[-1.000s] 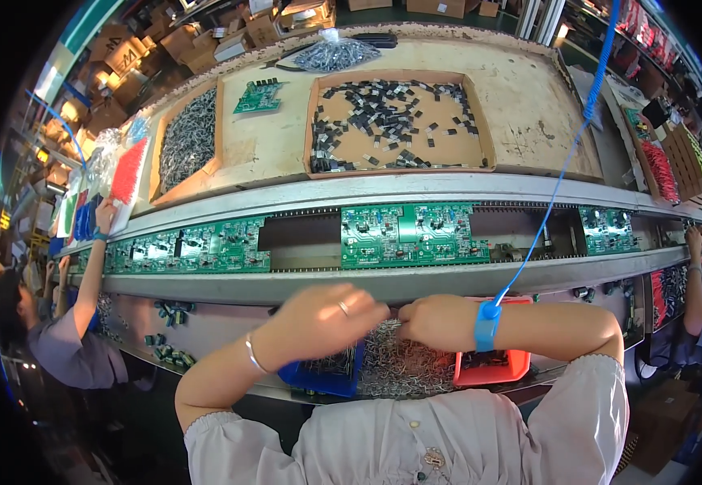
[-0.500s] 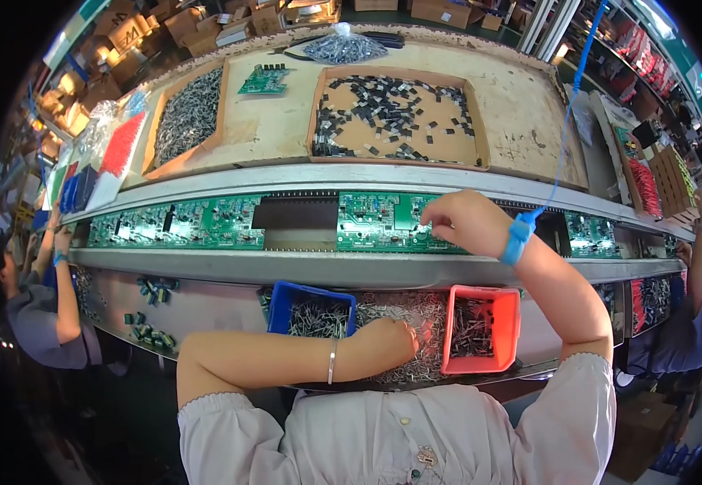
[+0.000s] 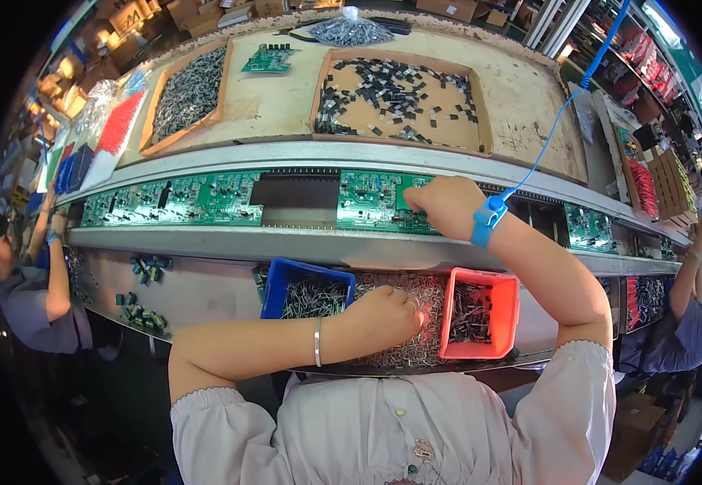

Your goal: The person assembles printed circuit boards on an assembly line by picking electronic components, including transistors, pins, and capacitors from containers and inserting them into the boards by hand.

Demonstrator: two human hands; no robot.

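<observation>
My right hand [image 3: 446, 205] is pressed down on a green circuit board [image 3: 375, 202] that lies on the conveyor rail, fingers pinched at the board's right part; what it pinches is too small to see. A blue wrist strap [image 3: 486, 220] with a coiled blue cord sits on that wrist. My left hand [image 3: 385, 315] rests, fingers curled, in a heap of small wire-legged parts [image 3: 415, 349] between a blue bin [image 3: 306, 293] and a red bin [image 3: 480, 314]. A thin bracelet circles my left wrist.
More green boards [image 3: 177, 204] line the conveyor to the left and right [image 3: 589, 230]. Beyond it, cardboard trays [image 3: 403, 101] hold dark components. A person in grey [image 3: 31, 295] works at the left, another [image 3: 686, 315] at the right. Loose capacitors [image 3: 145, 271] lie on the near shelf.
One second ago both hands were together over the parts heap. My right hand then rose to the circuit board and stays there; my left hand has settled into the heap.
</observation>
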